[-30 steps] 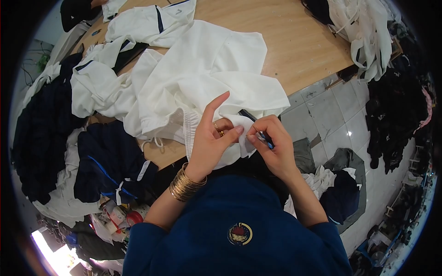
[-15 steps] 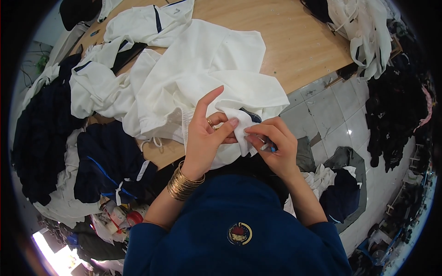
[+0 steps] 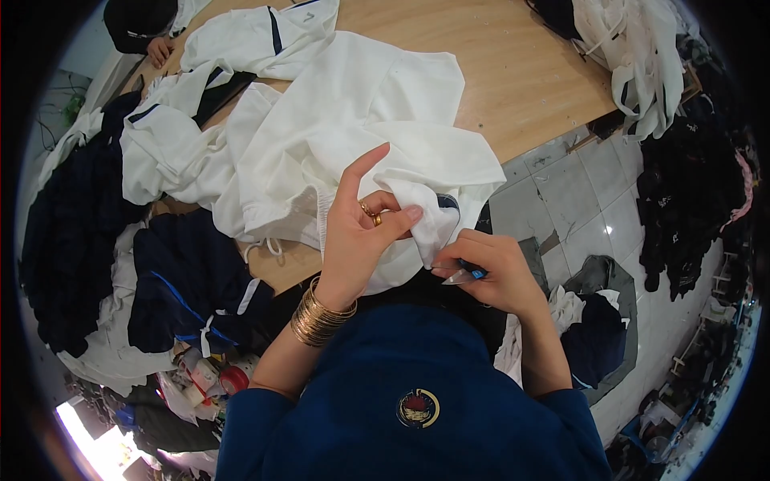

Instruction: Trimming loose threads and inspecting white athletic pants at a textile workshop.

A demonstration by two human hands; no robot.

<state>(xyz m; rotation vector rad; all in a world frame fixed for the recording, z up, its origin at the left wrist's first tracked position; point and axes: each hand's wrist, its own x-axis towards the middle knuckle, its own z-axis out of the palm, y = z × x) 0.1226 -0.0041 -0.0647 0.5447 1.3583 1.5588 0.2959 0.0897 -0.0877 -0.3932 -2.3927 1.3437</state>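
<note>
White trousers (image 3: 353, 96) with a gathered waistband and drawstring lie across the near part of the table. My left hand (image 3: 365, 220) pinches a raised fold of their white cloth between thumb and fingers, index finger stretched up. A dark blue trim (image 3: 447, 204) shows at this fold. At the fold's lower tip is my right hand (image 3: 497, 272), its thumb and forefinger pinched close to the cloth. Tucked in that hand are small blue-handled thread snips (image 3: 458, 277), their metal blades showing below the fingers. Whether the fingertips also grip cloth or a thread is too small to tell.
More white garments (image 3: 233, 40) spread over the wooden table (image 3: 529, 88). Dark blue clothes (image 3: 188, 280) hang at the left edge. A white heap (image 3: 634, 56) sits far right, with black garments (image 3: 682, 200) below. At the far left is another person's hand (image 3: 160, 50).
My right hand has moved slightly down and right, and the snips' blades show more plainly. The fold has turned a little in my left hand. Another person's hand has appeared at far left.
</note>
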